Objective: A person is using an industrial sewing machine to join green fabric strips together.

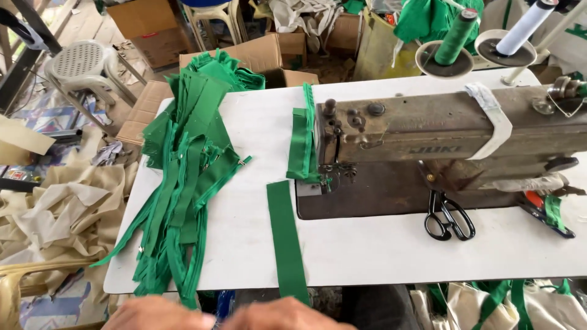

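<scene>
My left hand (160, 315) and my right hand (287, 316) show only partly at the bottom edge, below the front of the white sewing table (379, 250). The rest of both hands is cut off, so I cannot tell whether they hold anything. A flat green fabric strip (285, 238) lies on the table just above my right hand and hangs over the front edge. A pile of green strips with zippers (183, 177) covers the table's left side. An old brown sewing machine (440, 131) stands at the right, with a folded green strip (302, 143) at its needle end.
Black scissors (448, 217) lie on the machine bed. A green thread cone (455, 36) and a white one (524, 25) stand behind the machine. Cardboard boxes (269, 58) and a white plastic stool (82, 67) stand beyond the table. Beige cloth (58, 208) is heaped at the left.
</scene>
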